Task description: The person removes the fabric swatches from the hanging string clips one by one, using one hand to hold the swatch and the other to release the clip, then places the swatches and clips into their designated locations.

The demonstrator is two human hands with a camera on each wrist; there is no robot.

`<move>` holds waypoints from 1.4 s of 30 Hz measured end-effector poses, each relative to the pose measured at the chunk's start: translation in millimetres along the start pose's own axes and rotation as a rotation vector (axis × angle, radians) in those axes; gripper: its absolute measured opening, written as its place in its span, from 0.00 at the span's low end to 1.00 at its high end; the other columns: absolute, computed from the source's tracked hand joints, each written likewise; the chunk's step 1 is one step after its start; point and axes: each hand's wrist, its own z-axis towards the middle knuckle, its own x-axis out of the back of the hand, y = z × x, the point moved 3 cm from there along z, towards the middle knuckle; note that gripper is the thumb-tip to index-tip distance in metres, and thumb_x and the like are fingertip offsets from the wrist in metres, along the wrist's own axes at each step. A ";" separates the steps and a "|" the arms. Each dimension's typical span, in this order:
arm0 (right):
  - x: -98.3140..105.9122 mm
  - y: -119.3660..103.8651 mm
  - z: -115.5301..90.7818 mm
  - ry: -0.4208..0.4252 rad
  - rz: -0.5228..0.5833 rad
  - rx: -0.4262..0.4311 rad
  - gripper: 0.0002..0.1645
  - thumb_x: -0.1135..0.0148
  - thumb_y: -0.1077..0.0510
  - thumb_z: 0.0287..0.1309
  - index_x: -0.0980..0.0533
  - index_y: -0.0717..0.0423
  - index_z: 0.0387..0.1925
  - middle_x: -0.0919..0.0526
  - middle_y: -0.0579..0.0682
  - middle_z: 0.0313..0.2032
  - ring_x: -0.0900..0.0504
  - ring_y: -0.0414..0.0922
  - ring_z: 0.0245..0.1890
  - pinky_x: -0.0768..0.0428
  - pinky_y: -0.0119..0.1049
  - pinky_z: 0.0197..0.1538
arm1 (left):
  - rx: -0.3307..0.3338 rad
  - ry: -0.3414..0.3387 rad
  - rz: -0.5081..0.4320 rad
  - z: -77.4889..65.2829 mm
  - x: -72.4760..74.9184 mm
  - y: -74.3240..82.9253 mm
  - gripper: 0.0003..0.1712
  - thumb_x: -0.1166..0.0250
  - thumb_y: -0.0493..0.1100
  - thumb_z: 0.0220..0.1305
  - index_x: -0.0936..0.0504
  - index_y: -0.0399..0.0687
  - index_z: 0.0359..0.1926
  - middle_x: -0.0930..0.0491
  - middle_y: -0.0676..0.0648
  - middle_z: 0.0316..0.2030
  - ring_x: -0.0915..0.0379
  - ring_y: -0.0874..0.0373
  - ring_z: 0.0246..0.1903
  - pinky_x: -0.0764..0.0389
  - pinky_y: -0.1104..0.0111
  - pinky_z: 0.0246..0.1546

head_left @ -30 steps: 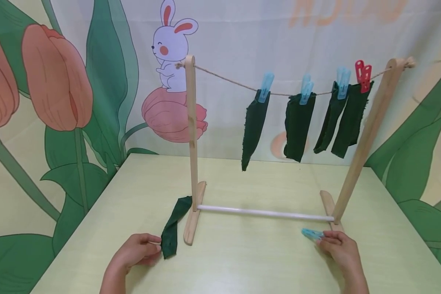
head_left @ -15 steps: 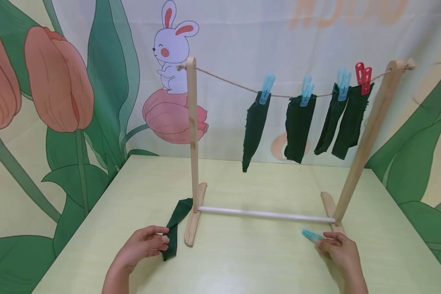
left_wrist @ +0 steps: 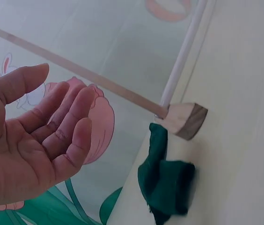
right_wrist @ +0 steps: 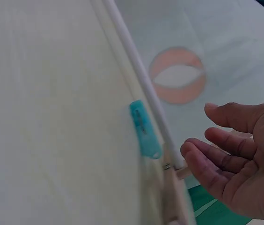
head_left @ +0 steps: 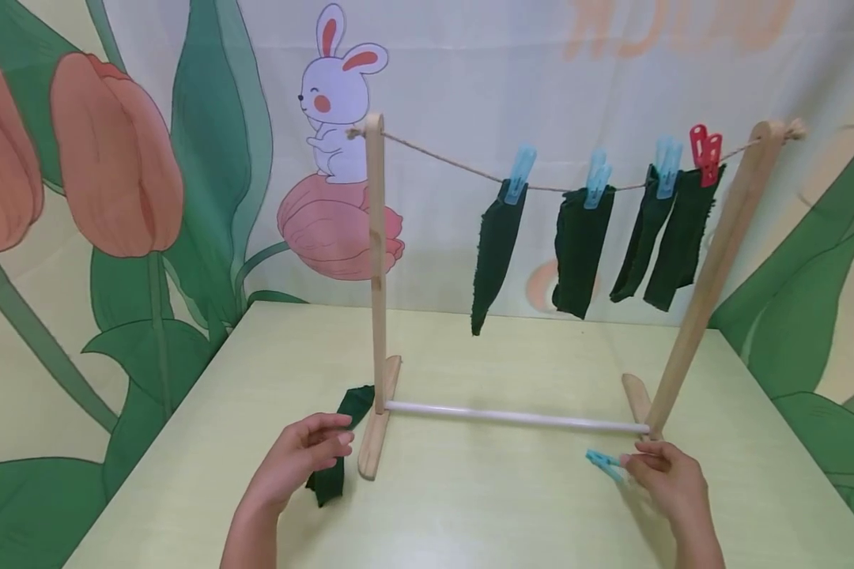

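Note:
In the head view, my left hand (head_left: 299, 458) hovers over a strip of dark green cloth (head_left: 330, 480) on the table, partly covering it. Its fingers hold nothing; the left wrist view shows the loosely bent fingers apart from the twisted cloth (left_wrist: 167, 180). On the right, a light blue clothespin (head_left: 603, 461) lies on the table in front of the drying rack's right foot. My right hand (head_left: 672, 482) is just beside it, fingertips near its end. Seen from the right wrist, thumb and fingers are spread, with the clothespin (right_wrist: 144, 129) outside them.
A wooden rack post (head_left: 376, 261) stands left, another post (head_left: 715, 276) right, joined low by a white rod (head_left: 515, 416). From the rope (head_left: 444, 158) between them hang several green cloths (head_left: 583, 253) under blue clothespins (head_left: 522, 174) and red ones (head_left: 707, 154). A printed curtain backs the table.
My left hand has left the cloth's edge and moved up and to the right above it. The right hand has stayed near the clothespin, which has turned slightly.

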 end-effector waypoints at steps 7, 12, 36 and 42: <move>5.2 -27.1 -7.0 -0.071 0.047 0.035 0.31 0.36 0.52 0.57 0.31 0.69 0.55 0.20 0.57 0.42 0.25 0.32 0.34 0.24 0.27 0.36 | -0.068 0.067 -0.029 8.0 -14.0 11.1 0.19 0.37 0.38 0.61 0.25 0.39 0.53 0.22 0.43 0.45 0.25 0.51 0.46 0.27 0.56 0.49; 11.1 -53.3 -8.4 -0.088 0.057 0.071 0.34 0.38 0.47 0.58 0.32 0.65 0.57 0.23 0.59 0.48 0.23 0.37 0.40 0.24 0.25 0.40 | -0.183 0.051 -0.078 21.2 -25.8 25.3 0.17 0.38 0.35 0.61 0.25 0.36 0.51 0.22 0.41 0.44 0.24 0.51 0.44 0.26 0.63 0.47; 26.8 -151.2 -11.3 -0.253 0.111 0.511 0.28 0.39 0.54 0.60 0.31 0.63 0.58 0.23 0.60 0.49 0.19 0.39 0.41 0.22 0.30 0.42 | -0.416 -0.023 -0.058 56.7 -53.8 75.3 0.19 0.35 0.35 0.59 0.25 0.37 0.52 0.24 0.41 0.48 0.29 0.44 0.51 0.25 0.64 0.47; 30.1 -174.0 -16.0 -0.249 0.093 0.604 0.25 0.38 0.58 0.59 0.30 0.61 0.57 0.22 0.58 0.49 0.19 0.38 0.42 0.22 0.30 0.41 | -0.434 -0.019 -0.029 63.5 -57.5 86.1 0.20 0.34 0.37 0.58 0.24 0.40 0.52 0.23 0.44 0.48 0.28 0.50 0.50 0.26 0.62 0.48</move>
